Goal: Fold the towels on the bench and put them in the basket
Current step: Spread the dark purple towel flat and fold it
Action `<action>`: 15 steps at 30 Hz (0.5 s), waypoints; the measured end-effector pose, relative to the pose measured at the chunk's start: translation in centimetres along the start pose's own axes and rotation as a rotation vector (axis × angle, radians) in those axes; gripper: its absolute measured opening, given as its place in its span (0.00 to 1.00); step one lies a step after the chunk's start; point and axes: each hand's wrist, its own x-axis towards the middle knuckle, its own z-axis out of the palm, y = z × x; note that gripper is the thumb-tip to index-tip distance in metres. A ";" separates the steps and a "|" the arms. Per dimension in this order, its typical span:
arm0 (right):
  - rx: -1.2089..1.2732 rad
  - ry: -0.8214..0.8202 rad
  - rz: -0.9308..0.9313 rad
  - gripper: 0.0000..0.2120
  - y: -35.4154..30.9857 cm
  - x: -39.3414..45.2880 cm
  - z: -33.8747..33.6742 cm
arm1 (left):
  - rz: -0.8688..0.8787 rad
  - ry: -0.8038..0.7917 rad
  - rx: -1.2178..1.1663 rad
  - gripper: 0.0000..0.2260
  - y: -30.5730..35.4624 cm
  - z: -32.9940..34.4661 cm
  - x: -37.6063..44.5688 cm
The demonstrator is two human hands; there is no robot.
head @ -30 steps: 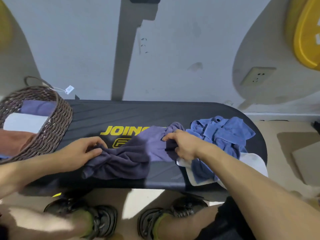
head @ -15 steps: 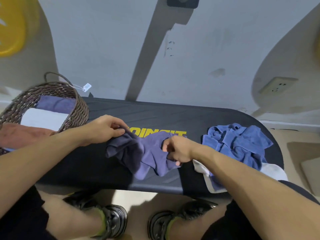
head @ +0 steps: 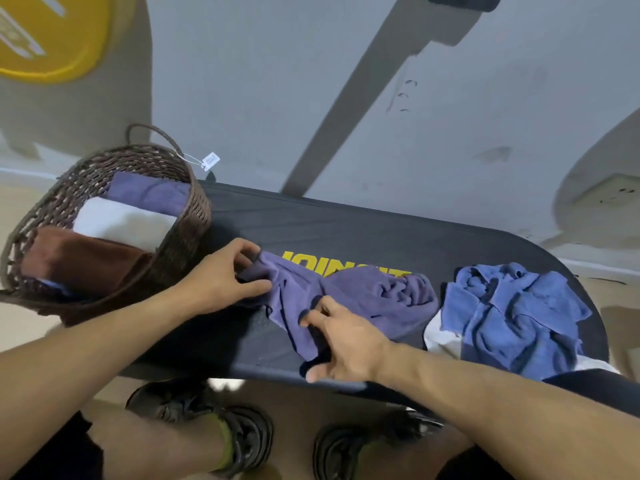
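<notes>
While the basket (head: 187, 216) in the upper left already holds folded purple, white and brown towels, still plenty left. Purple towel (head: 349, 299) crumpled mid-frame on the bench (head: 346, 223), pinched at its far-left corner by the left hand (head: 221, 282), near edge grabbed by the right hand (head: 343, 344). Blue towel (head: 512, 317) and a white one (head: 440, 337) untouched at right.

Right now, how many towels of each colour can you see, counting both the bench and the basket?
Purple: 2, one on the bench in both hands, one in the basket
Blue: 1
White: 2, basket, under the blue one
Brown: 1
Total: 6
</notes>
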 end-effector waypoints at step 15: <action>0.351 -0.267 0.143 0.04 4.0 0.3 -13.0 | -0.001 -0.059 -0.222 0.07 -2.1 -2.0 0.9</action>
